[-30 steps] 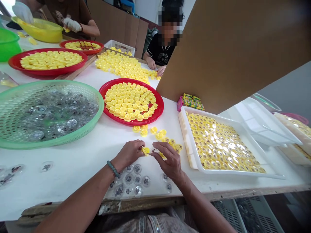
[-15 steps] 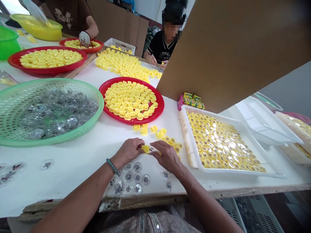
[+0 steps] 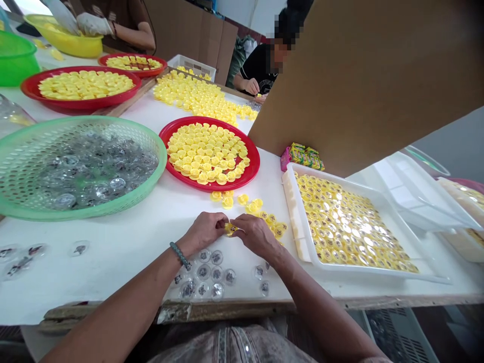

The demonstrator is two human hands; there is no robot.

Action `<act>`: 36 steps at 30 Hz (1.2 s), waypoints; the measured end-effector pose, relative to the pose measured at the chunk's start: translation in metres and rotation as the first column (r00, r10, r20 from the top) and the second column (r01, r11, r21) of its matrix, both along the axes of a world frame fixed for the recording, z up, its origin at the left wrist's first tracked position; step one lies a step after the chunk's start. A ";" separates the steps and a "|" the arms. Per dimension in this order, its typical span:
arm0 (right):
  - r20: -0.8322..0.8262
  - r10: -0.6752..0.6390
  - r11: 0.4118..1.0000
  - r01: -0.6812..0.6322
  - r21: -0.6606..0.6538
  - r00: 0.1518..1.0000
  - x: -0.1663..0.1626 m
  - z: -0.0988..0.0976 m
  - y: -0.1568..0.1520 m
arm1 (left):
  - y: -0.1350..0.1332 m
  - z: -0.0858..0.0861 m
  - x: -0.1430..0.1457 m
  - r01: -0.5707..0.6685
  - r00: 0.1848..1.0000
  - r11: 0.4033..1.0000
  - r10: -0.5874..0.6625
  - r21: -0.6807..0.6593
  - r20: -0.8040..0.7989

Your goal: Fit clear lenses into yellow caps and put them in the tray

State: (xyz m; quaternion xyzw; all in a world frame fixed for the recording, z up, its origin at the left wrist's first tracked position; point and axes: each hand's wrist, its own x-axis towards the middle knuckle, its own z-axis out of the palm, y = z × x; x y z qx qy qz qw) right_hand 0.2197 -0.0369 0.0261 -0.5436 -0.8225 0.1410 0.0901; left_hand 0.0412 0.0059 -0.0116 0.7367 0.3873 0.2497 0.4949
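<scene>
Fingers closed, my left hand [image 3: 205, 232] pinches a small yellow plastic cup piece [image 3: 230, 229] above the white table. My right hand [image 3: 257, 236] is closed on the same piece from the other side; a dark printed figure shows on it, partly hidden by the fingers. Below my hands lie several clear printed discs [image 3: 217, 274], with a few more under my right wrist. Beyond my right hand is a loose group of yellow pieces [image 3: 278, 229], some bearing printed discs. A red tray [image 3: 254, 174] of plain yellow cup pieces stands farther back.
A green basket [image 3: 153, 189] of clear discs stands left. At right, a white tray [image 3: 298, 234] holds rows of yellow pieces with printed tops. A cardboard panel [image 3: 359, 80] rises behind it. Two co-workers sit across the table, one with gloved hands [image 3: 93, 24] at a yellow basin [image 3: 91, 48].
My hands have drawn together, and the clear printed disc from my right hand now meets the yellow cup piece. One co-worker's gloved hand has moved from a red tray to the yellow basin.
</scene>
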 end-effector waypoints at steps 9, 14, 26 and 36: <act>-0.062 0.035 0.996 -0.040 -0.081 0.997 -0.003 0.009 0.011 | 0.002 0.004 0.004 -0.105 0.992 0.970 0.116 -0.220 0.042; -0.169 0.002 0.997 -0.015 -0.074 0.986 -0.001 0.005 0.004 | -0.001 0.000 0.011 -0.155 0.986 0.938 0.167 -0.312 0.014; -0.193 -0.208 0.961 0.237 0.141 0.959 -0.008 -0.023 -0.030 | -0.008 0.003 0.009 -0.141 0.984 0.947 0.166 -0.290 0.065; -0.226 -0.296 0.942 0.322 0.091 0.928 -0.011 -0.021 -0.023 | -0.007 0.007 0.009 -0.122 0.990 0.950 0.139 -0.288 0.037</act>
